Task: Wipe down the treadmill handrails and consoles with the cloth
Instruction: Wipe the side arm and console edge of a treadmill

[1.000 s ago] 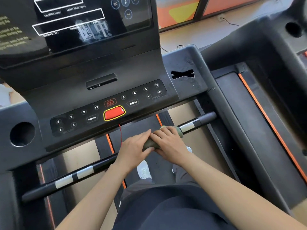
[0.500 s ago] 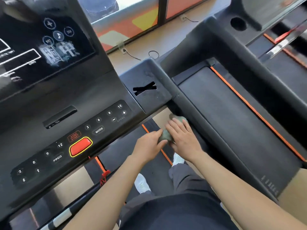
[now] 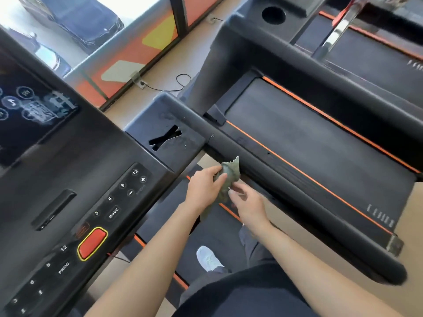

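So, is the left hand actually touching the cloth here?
Touching. The head view shows the left hand with its fingers curled round the green cloth.

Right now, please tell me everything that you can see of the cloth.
The cloth is grey-green, crumpled into a bunch, with one zigzag-cut corner pointing up. The left hand grips its upper part; the right hand meets its lower edge, but blur hides whether it pinches. A fold hangs behind the left wrist. It is beside the black side handrail; contact is unclear.
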Motion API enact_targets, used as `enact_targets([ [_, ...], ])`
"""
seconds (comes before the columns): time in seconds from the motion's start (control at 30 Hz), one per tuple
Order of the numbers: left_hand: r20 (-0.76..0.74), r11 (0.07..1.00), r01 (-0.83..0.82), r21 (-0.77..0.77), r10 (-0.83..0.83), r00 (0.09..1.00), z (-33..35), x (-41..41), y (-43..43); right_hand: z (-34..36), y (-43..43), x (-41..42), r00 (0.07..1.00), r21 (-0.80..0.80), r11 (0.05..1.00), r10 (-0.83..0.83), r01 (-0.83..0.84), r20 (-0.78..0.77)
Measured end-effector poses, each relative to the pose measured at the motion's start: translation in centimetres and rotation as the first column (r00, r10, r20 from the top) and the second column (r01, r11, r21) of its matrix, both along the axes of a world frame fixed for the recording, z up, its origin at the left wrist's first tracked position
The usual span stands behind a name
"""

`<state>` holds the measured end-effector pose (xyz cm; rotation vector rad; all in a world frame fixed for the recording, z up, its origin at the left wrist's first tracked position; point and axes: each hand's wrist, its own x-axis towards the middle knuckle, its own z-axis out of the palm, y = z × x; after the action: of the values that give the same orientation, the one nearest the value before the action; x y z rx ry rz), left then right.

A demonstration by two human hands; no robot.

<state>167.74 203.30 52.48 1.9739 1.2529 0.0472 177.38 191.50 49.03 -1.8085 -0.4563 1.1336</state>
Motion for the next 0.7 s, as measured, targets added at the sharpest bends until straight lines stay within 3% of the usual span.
enact_targets([
  [0.07, -0.049, 1.0, 0.006, -0.018, -0.007, 0.999, 0.0, 1.1, 0.3, 0.3, 1.4, -0.1, 0.901, -0.028, 0.977, -0.208, 0.213, -0.38],
  [0.2, -0.134, 0.995, -0.009, -0.103, -0.005, 0.991, -0.8, 2.9, 1.5, 0.6, 3.1, -0.1, 0.72, -0.095, 0.917, -0.366, 0.388, -0.59],
  [0.33, -0.119, 0.983, -0.01, -0.185, -0.012, 0.993, -1.0, 2.7, 2.4, 0.7, 4.1, -0.4, 0.694, -0.117, 0.909, -0.385, 0.401, -0.609],
  [0.53, -0.038, 0.972, 0.023, -0.233, -0.033, 0.999, -1.2, -0.9, 1.5, 0.2, 3.1, -3.2, 0.778, -0.079, 0.939, -0.322, 0.334, -0.539],
  [0.7, -0.061, 0.969, 0.052, -0.241, -0.069, 0.996, -1.0, -5.7, 0.1, 0.2, 0.9, -6.9, 0.823, -0.042, 0.966, -0.238, 0.253, -0.516],
])
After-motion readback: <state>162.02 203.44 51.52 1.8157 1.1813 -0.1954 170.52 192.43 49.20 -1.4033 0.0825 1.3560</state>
